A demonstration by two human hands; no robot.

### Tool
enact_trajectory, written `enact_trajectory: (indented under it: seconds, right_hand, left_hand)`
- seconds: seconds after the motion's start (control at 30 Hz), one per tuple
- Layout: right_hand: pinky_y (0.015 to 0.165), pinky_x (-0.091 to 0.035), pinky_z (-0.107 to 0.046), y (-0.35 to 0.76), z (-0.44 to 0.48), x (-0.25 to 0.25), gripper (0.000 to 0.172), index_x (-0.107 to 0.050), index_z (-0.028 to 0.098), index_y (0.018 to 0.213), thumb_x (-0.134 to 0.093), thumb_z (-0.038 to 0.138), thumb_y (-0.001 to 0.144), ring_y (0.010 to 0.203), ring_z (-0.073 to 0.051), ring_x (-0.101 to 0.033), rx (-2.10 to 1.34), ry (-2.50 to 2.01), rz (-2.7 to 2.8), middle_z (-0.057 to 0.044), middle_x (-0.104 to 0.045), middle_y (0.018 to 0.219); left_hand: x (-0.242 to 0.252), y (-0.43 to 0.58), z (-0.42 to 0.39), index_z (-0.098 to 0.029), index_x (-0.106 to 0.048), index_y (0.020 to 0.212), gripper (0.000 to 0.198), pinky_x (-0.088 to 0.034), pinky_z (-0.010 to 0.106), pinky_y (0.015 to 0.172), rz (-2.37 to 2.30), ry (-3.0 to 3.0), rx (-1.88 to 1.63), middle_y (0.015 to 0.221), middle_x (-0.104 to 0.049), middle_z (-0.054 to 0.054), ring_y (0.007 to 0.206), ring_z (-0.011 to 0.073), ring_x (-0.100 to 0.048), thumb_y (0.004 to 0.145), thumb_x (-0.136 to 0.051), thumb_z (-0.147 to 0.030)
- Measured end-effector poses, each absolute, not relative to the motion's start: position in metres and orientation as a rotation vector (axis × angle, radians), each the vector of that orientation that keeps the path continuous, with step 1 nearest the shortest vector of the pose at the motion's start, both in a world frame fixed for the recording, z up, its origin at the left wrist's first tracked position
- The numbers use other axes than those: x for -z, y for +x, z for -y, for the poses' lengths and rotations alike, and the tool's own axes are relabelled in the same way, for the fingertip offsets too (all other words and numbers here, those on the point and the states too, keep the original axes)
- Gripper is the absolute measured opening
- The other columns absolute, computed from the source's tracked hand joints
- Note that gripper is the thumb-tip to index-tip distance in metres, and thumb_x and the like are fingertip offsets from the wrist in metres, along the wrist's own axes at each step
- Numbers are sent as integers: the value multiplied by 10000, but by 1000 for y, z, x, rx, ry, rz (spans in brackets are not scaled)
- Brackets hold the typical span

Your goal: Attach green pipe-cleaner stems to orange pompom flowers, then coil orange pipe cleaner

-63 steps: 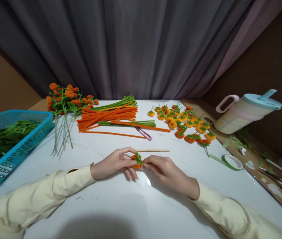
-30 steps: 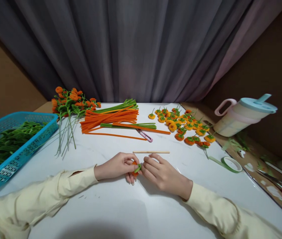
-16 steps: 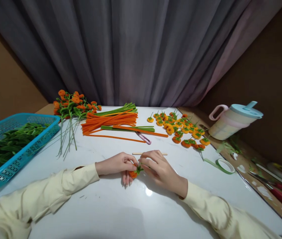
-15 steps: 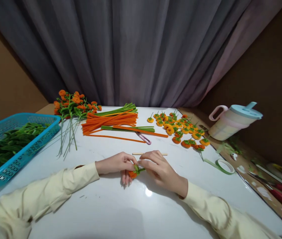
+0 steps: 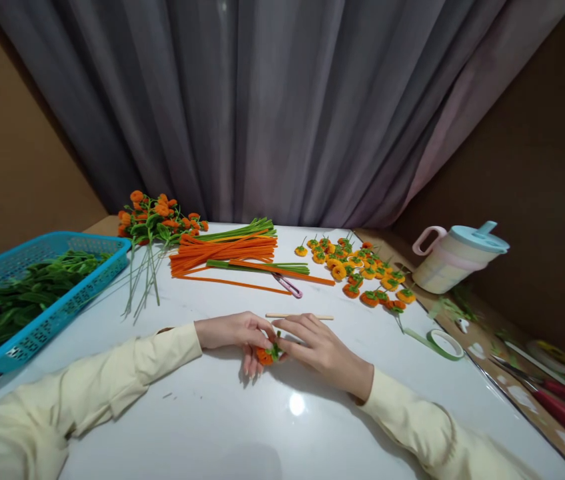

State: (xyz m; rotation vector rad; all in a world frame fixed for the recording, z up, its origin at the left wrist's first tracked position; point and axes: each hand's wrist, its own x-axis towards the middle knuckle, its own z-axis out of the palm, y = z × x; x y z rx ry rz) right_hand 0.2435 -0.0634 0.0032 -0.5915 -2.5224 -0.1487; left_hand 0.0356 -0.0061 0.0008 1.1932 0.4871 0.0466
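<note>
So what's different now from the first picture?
The orange flower has turned in the left hand: its green part now sits on the right side. The right hand went from a pinch to straighter fingers beside the green part. The left hand kept its hold. The blue basket, wooden stick and cup stayed put.

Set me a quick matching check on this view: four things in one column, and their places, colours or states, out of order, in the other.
Column one:
1. basket
2. tape
3. stick
4. left hand

Column two:
A. green, near the right edge of the table
B. holding an orange flower
C. blue, with green leaves inside
D. pale and thin, lying just beyond the right hand

Right pairs: 1-C, 2-A, 3-D, 4-B.
</note>
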Motion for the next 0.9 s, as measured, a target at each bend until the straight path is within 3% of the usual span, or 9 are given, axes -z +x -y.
enact_trajectory:
  seconds: [0.1,0.23,0.37,0.5,0.6,0.73,0.9]
  right_hand:
    - [732,-428,-319,240,65,-2,141,-565,149,920,-433,198,932,910,-183,-522,-68,-647,2439,-109,-606,958]
    - [689,-451,-294,236,65,0,251,-578,154,804,-462,344,919,752,-154,-549,-609,-774,2215,-58,-603,780]
    - [611,-466,-248,235,61,2,284,-561,151,768,-528,414,870,665,-134,-573,-960,-983,1979,-30,-614,733]
    - [741,-439,-314,238,60,3,154,-578,156,908,-491,284,910,842,-180,-566,-478,-938,2124,-63,-635,869]
    - [804,-398,-361,240,62,3,157,-554,134,1002,-417,169,934,985,-223,-514,-22,-840,2322,-104,-629,975]
    - [675,-411,-317,240,64,8,218,-537,107,879,-330,124,944,775,-196,-517,224,-848,2443,-106,-601,820]
    - [542,-364,-273,242,66,5,279,-481,149,785,-253,117,943,593,-160,-455,96,-840,2484,-57,-539,697]
  left_hand:
    - [-1,36,9,-124,-562,819,223,-460,195,417,-461,1128,-54,578,-666,53,475,152,-634,732,-655,-306]
    - [4,37,14,-141,-533,851,222,-461,203,441,-452,1072,-137,592,-673,59,516,173,-655,733,-654,-285]
    - [7,39,17,-140,-510,851,222,-486,212,494,-481,1036,-312,656,-692,82,530,158,-655,749,-642,-287]
    - [5,42,20,-126,-510,865,227,-489,193,517,-541,1007,-407,669,-692,95,542,137,-652,769,-626,-296]
    - [4,45,25,-122,-507,880,258,-490,195,523,-575,1014,-445,675,-690,93,532,128,-644,773,-628,-323]
    - [2,50,34,-146,-464,872,312,-499,227,523,-612,1179,-561,649,-674,54,527,139,-640,766,-632,-386]
    - [-2,47,43,-156,-466,863,220,-508,242,576,-689,1529,-657,636,-639,20,561,129,-628,843,-521,-368]
